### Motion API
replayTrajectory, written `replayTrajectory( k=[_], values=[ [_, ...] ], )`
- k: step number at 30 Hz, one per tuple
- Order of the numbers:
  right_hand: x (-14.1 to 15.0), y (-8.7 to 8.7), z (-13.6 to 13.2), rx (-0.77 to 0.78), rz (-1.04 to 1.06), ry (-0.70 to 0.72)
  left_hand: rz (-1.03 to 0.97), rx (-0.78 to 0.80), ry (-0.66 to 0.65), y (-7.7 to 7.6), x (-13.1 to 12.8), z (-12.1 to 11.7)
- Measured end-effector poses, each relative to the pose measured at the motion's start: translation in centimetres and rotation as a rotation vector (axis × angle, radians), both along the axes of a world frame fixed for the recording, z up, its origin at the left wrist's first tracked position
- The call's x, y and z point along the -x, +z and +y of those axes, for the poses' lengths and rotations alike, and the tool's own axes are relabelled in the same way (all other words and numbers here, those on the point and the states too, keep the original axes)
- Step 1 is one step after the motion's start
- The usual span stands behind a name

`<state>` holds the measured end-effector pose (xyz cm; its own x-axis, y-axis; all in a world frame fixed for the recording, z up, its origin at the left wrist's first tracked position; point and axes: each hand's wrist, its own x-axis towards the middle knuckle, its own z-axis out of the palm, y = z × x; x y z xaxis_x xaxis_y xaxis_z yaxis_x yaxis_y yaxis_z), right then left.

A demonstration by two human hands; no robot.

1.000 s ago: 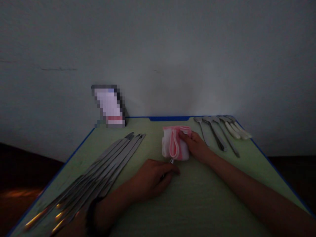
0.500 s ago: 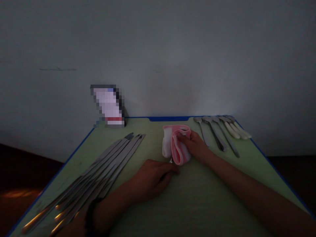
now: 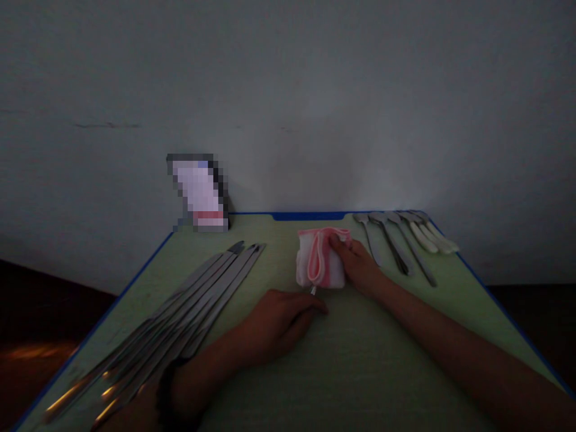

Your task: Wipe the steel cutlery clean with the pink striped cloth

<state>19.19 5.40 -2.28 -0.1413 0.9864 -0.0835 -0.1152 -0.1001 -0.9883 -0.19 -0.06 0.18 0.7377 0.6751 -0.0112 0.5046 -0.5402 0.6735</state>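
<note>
A folded pink and white cloth (image 3: 317, 264) lies near the middle of the green table (image 3: 360, 372). My right hand (image 3: 360, 267) is closed on the cloth's right side, pressing it down over a thin metal utensil. Only a short bit of that utensil (image 3: 312, 291) shows below the cloth. My left hand (image 3: 276, 324) rests on the table just in front of the cloth, fingers curled round the utensil's near end, which is mostly hidden under them.
A row of several long metal knives (image 3: 180, 318) lies on the left. Several spoons (image 3: 400, 240) lie at the back right. A pixelated object (image 3: 200, 192) stands at the back left corner against the wall. The scene is dim.
My right hand rubbed the cloth along the utensil: the cloth's fold lifted and shifted half a second ago, then settled back. My left hand stayed in place.
</note>
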Motion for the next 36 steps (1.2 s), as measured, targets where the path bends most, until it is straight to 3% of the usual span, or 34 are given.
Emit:
replayTrajectory(
  k=[4, 8, 14, 21, 27, 32, 36],
  values=[
    [0.0, -0.1, 0.6, 0.127, 0.293, -0.006, -0.196, 0.219, 0.179, -0.3, 0.3, 0.5],
    [-0.4, 0.0, 0.7, 0.171, 0.325, 0.027, -0.3, 0.292, 0.3, -0.8, 0.3, 0.8],
    [-0.4, -0.1, 0.4, -0.005, 0.167, 0.065, -0.079, 0.05, 0.131, -0.4, 0.0, 0.3],
    [0.1, -0.1, 0.0, -0.066, -0.011, -0.017, -0.003, -0.056, 0.043, -0.4, 0.0, 0.1],
    [0.0, 0.2, -0.2, -0.009, -0.113, -0.083, 0.016, -0.051, 0.052, -0.3, -0.1, 0.0],
    [0.0, -0.7, 0.6, 0.016, -0.002, -0.14, 0.001, -0.001, 0.111, 0.7, 0.0, -0.1],
    [0.0, -1.5, 1.2, 0.044, 0.116, -0.206, -0.007, 0.041, 0.045, 1.4, 0.2, -0.2]
  ],
)
